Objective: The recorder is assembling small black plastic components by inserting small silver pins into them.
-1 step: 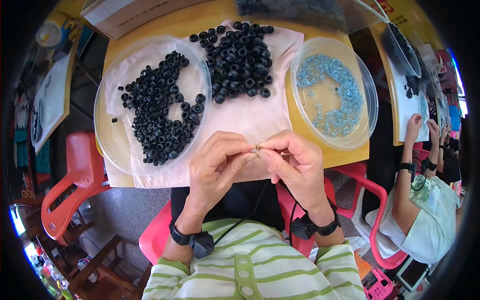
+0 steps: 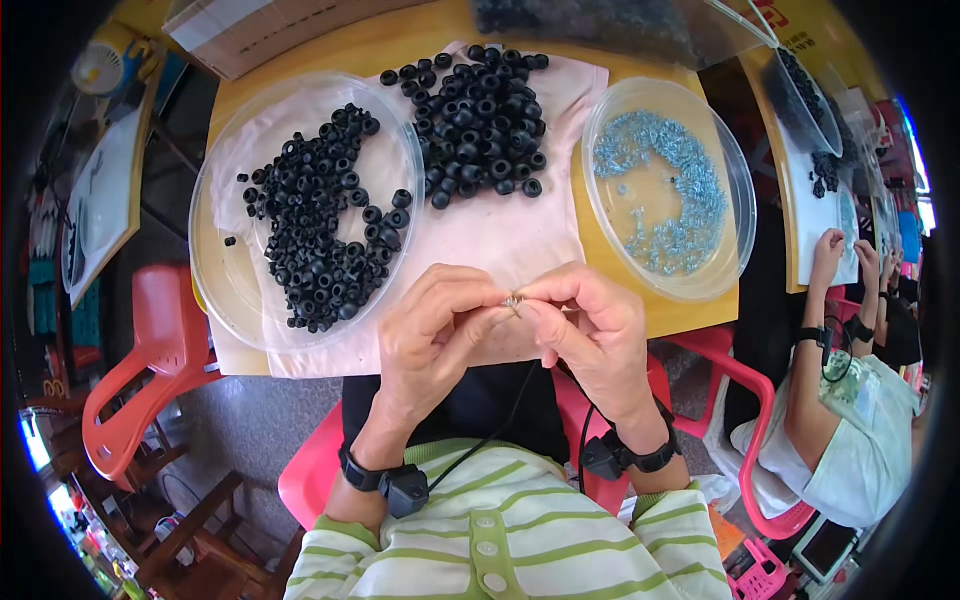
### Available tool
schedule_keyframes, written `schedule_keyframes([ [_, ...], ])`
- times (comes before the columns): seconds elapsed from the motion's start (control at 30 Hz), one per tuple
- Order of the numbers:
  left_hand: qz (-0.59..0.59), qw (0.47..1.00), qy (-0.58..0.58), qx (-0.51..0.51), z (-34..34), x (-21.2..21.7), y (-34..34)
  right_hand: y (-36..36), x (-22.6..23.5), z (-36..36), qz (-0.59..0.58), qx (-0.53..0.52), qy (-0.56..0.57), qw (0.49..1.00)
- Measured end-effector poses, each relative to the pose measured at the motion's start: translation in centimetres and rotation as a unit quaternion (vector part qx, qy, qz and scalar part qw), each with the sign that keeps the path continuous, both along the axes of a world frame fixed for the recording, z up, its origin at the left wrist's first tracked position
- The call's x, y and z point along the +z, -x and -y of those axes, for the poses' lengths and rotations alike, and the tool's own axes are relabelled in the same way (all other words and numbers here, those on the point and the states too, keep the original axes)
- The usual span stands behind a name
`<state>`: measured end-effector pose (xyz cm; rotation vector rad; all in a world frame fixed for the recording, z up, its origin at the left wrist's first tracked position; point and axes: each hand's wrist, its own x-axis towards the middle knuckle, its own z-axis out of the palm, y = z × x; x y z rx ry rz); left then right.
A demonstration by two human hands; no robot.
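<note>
My left hand [image 2: 440, 320] and my right hand [image 2: 592, 325] meet at the near edge of the table. Thumbs and forefingers of both pinch one tiny shiny metallic piece [image 2: 513, 301], too small to name exactly. Beyond the left hand, a round clear plastic tub [image 2: 222, 290] holds many small black ring-like parts [image 2: 320, 225]. Larger black rounded parts with holes [image 2: 480, 125] lie heaped on a pale pink cloth [image 2: 530, 225]. Past my right hand is another clear tub [image 2: 738, 255], with tiny bluish-silver pieces [image 2: 690, 200] spread in a curve.
Along the table's far side stand a cardboard box [image 2: 260, 30] and a clear bag of dark parts [image 2: 590, 25]. A red plastic chair [image 2: 150, 350] is at the left. To the right, another person's arm [image 2: 810, 350] reaches over a neighbouring table [image 2: 790, 200].
</note>
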<state>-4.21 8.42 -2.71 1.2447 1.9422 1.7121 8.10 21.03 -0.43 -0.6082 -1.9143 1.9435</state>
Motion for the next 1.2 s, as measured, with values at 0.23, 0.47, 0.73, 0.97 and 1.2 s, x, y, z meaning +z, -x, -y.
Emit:
schedule_keyframes([
  [0.23,0.042,0.999,0.02,0.002,-0.2,0.6,-0.2,0.3,0.1,0.0,0.027,0.015,0.095,0.995],
  [0.47,-0.005,1.0,0.007,-0.003,-0.2,-0.1,0.1,0.4,-0.2,0.0,0.024,0.019,0.12,0.992],
  [0.73,0.035,0.999,0.036,0.004,0.0,0.1,-0.1,0.5,-0.6,0.3,0.003,0.015,0.091,0.996],
  [0.97,0.085,0.996,0.012,-0.004,0.6,0.3,0.3,0.2,-0.8,0.1,0.023,-0.059,-0.016,0.998],
  [1.2,0.296,0.949,-0.101,-0.029,1.4,0.7,-0.6,-0.1,0.2,0.3,0.001,-0.076,-0.109,0.991],
])
